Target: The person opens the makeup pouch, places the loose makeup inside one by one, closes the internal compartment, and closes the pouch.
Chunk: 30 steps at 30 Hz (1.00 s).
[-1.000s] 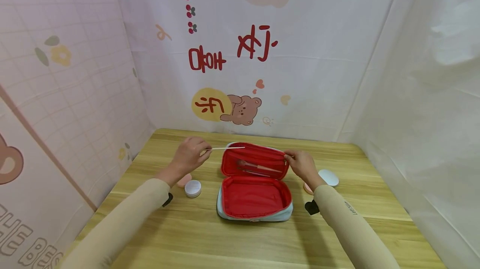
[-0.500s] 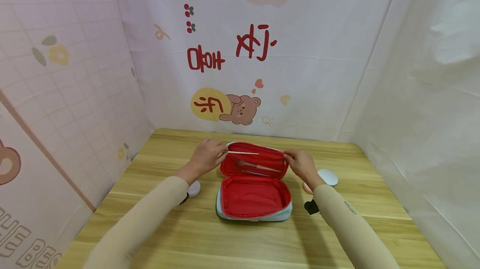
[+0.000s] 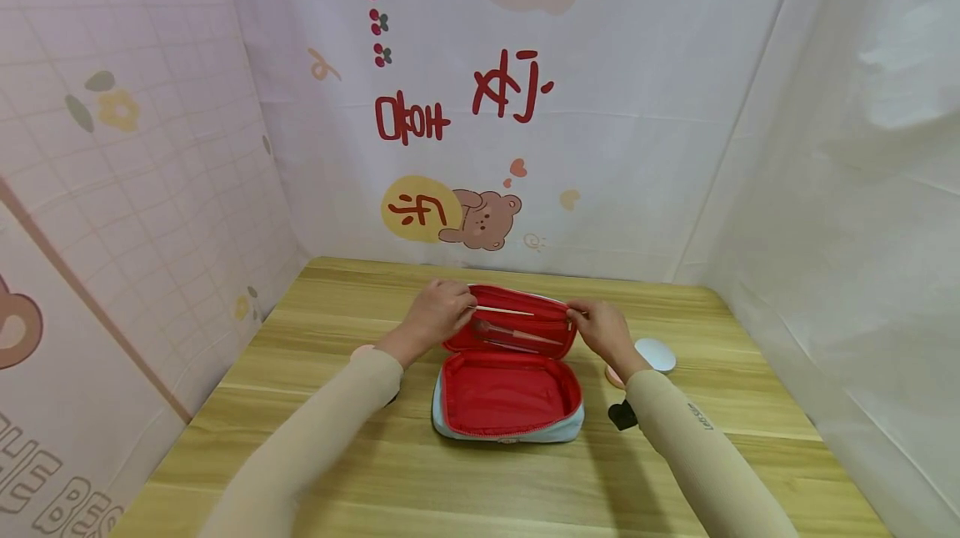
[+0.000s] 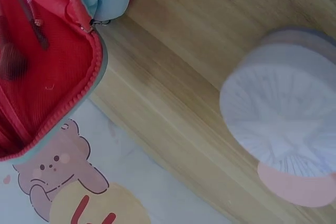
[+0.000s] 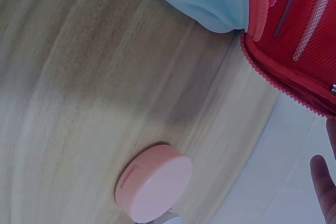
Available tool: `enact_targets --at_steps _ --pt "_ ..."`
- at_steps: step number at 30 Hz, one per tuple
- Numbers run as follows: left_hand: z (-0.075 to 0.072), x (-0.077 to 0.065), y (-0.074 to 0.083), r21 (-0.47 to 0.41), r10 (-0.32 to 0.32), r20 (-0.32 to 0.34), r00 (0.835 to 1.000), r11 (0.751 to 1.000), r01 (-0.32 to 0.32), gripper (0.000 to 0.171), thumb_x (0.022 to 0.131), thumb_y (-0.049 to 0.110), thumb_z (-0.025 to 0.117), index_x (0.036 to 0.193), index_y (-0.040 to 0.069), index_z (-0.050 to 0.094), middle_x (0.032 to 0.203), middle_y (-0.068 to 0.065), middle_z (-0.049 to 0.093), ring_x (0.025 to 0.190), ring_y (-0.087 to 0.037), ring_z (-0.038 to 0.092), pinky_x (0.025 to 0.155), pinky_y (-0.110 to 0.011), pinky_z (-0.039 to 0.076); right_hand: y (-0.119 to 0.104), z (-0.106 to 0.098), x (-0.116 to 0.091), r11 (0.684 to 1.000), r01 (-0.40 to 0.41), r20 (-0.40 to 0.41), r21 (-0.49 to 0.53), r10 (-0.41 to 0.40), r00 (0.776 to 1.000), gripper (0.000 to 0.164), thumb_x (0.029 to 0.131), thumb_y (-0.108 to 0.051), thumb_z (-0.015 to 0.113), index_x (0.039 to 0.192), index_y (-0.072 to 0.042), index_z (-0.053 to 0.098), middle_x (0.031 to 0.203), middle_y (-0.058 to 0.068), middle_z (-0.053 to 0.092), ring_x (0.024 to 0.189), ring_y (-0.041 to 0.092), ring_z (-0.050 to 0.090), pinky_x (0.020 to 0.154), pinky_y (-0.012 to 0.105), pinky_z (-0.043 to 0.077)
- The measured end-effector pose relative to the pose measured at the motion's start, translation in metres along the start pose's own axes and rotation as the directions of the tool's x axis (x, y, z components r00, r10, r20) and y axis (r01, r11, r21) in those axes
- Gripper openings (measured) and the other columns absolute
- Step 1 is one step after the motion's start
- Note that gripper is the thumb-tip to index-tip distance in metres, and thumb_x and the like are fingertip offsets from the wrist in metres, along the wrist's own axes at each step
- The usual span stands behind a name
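My left hand pinches one end of a thin white stick, its kind unclear. The stick lies across the front of the raised lid; I cannot tell whether its tip is inside the pocket. The cosmetic bag, pale blue outside and red inside, stands unzipped with its lid up. With my right hand I grip the lid's upper right edge. Behind the lid's red mesh sits a makeup brush beside a thinner tool. In the left wrist view the brush's dark bristles show. The left hand is outside that view.
Right of the bag are a pink compact and a white round case. To the left stands a white round container with a pink one by it, largely covered by my left arm in the head view. Fabric walls surround the wooden table.
My left hand has moved right with the white stick, from beside the bag to the lid's upper left edge. The right hand keeps its grip on the lid.
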<state>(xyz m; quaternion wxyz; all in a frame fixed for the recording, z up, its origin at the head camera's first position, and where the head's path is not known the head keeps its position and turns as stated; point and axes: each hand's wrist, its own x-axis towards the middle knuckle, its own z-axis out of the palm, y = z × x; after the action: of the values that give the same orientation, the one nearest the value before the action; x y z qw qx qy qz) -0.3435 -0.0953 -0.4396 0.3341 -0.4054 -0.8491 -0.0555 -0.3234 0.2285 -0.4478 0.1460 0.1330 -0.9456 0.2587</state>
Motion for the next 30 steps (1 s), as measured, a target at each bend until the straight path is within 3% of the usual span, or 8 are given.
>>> enact_targets --at_steps 11,16,22,25,30 --pt "0.013 0.006 0.008 0.116 -0.031 0.009 0.999 0.993 0.03 0.008 0.092 0.018 0.071 0.084 0.016 0.073 0.087 0.004 0.067 0.087 -0.016 0.063 0.071 -0.03 0.046 -0.002 0.0 -0.001 1.0 -0.004 -0.001 0.005 0.004 1.0 0.022 0.096 -0.013 0.064 0.114 -0.004 0.073 0.094 0.009 0.074 0.088 0.029 0.068 0.078 0.049 0.053" --pt "0.019 0.01 0.015 0.168 -0.016 0.001 1.0 0.986 0.016 0.013 0.086 0.019 0.078 0.076 0.015 0.072 0.08 0.002 0.064 0.082 -0.019 0.059 0.067 -0.031 0.043 -0.001 0.0 -0.001 1.0 0.005 -0.007 0.012 -0.005 1.0 0.021 0.096 -0.013 0.064 0.113 -0.004 0.073 0.089 0.007 0.074 0.083 0.027 0.067 0.074 0.047 0.053" --pt "0.026 0.015 0.024 0.249 -0.016 0.069 0.998 0.969 -0.002 0.019 0.078 0.033 0.084 0.077 0.017 0.073 0.081 0.002 0.062 0.084 -0.019 0.056 0.071 -0.031 0.042 -0.001 0.0 -0.001 1.0 0.0 -0.004 0.006 0.0 1.0 0.022 0.097 -0.013 0.064 0.115 -0.004 0.073 0.094 0.009 0.074 0.087 0.029 0.068 0.077 0.048 0.053" --pt "0.029 0.017 0.028 0.274 -0.016 0.099 0.995 0.962 -0.011 0.007 0.085 0.022 0.077 0.079 0.019 0.073 0.084 0.003 0.062 0.086 -0.019 0.056 0.073 -0.032 0.043 -0.002 0.0 -0.001 1.0 -0.003 0.0 0.005 0.003 1.0 0.024 0.097 -0.014 0.064 0.116 -0.003 0.073 0.097 0.011 0.074 0.091 0.031 0.068 0.079 0.05 0.053" --pt "0.032 0.02 0.035 0.266 -0.006 0.176 0.984 0.963 -0.042 0.011 0.091 0.012 0.068 0.086 0.02 0.074 0.09 0.001 0.06 0.087 -0.019 0.055 0.072 -0.032 0.043 -0.003 0.0 -0.002 1.0 0.013 -0.008 0.001 -0.013 1.0 0.024 0.096 -0.014 0.064 0.115 -0.003 0.073 0.095 0.01 0.074 0.091 0.032 0.068 0.079 0.05 0.053"
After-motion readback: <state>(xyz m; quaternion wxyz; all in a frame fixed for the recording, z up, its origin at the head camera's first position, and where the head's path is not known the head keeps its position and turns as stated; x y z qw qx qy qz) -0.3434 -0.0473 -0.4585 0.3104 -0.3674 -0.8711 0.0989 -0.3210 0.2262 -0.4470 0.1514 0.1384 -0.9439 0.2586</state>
